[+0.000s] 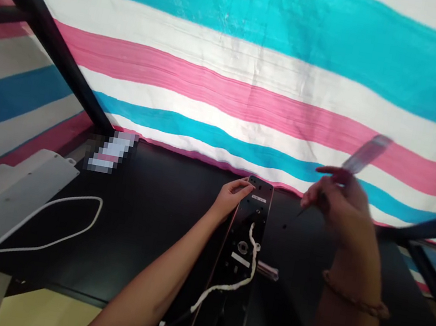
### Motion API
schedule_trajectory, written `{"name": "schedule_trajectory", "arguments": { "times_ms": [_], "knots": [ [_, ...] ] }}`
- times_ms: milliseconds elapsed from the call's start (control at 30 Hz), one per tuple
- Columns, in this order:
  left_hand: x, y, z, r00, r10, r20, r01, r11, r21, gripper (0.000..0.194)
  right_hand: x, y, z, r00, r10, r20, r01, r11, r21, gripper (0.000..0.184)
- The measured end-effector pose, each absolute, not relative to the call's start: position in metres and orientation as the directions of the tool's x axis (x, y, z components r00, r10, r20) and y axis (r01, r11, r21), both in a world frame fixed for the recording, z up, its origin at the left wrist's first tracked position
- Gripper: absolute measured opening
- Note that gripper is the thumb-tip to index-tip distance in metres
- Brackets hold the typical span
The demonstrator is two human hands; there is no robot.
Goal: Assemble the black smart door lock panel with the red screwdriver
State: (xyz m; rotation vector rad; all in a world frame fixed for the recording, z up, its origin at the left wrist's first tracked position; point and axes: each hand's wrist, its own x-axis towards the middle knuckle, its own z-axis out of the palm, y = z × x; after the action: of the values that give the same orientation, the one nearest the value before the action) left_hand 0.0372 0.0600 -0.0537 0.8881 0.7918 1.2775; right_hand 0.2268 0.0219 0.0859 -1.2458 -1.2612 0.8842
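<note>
A long black panel (244, 229), like the back of an electronic door lock, lies lengthwise before me. It has small holes, white labels and a white wrapped cable (227, 286) with a connector at its end. My left hand (234, 193) grips the panel's far left corner, thumb on top. My right hand (336, 198) is raised to the right of the panel, its fingers closed around a screwdriver with a clear handle (367, 154). The handle is blurred; the thin shaft points down and left, apart from the panel. Another clear handle (267, 271) sticks out at the panel's right side.
On the left of the black table (141, 217) are a white box-shaped device (21, 201), a looping white cable (97, 215) and a pixelated object (112, 153). A striped sheet (234, 70) hangs behind on a dark frame (54, 38). A tiny dark piece (284, 226) lies right of the panel.
</note>
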Motion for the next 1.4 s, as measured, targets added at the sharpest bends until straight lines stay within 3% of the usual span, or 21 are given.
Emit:
{"name": "schedule_trajectory", "arguments": {
  "times_ms": [100,233,367,433,500,567,633,900,1400],
  "knots": [
    [0.033,0.059,-0.054,0.056,0.996,0.073,-0.377,-0.046,0.925,0.023,0.243,0.006,0.043,0.145,0.986,0.080,0.348,0.025,-0.937,0.024],
    [0.014,0.061,-0.043,-0.073,0.991,0.117,-0.348,-0.135,0.928,0.021,0.268,-0.008,-0.011,0.346,0.909,0.232,0.711,-0.093,-0.698,0.024],
    [-0.023,0.062,-0.009,-0.118,0.988,0.104,-0.282,-0.134,0.950,0.024,0.288,-0.008,-0.035,0.418,0.869,0.265,0.774,-0.188,-0.605,0.033],
    [-0.050,0.053,0.005,0.055,0.989,0.139,-0.094,-0.134,0.987,0.027,0.294,-0.006,-0.038,0.427,0.864,0.269,0.771,-0.191,-0.608,0.034],
    [-0.084,0.036,0.011,0.223,0.963,0.150,0.266,-0.208,0.941,0.027,0.295,-0.005,-0.040,0.399,0.880,0.257,0.779,-0.178,-0.601,0.033],
    [-0.120,0.014,0.005,0.277,0.946,0.166,0.588,-0.304,0.750,0.025,0.294,-0.004,-0.043,0.369,0.897,0.244,0.782,-0.157,-0.602,0.032],
    [-0.151,-0.008,-0.008,0.279,0.948,0.152,0.737,-0.313,0.599,0.025,0.292,-0.003,-0.046,0.352,0.906,0.234,0.780,-0.146,-0.608,0.030],
    [-0.168,-0.047,-0.047,0.143,0.964,0.225,0.781,-0.249,0.573,0.032,0.290,0.001,-0.052,0.325,0.918,0.226,0.786,-0.129,-0.604,0.030],
    [-0.147,-0.047,-0.051,0.169,0.950,0.264,0.841,-0.279,0.463,0.026,0.291,0.001,-0.055,0.265,0.941,0.212,0.796,-0.090,-0.599,0.032]
  ]
}}
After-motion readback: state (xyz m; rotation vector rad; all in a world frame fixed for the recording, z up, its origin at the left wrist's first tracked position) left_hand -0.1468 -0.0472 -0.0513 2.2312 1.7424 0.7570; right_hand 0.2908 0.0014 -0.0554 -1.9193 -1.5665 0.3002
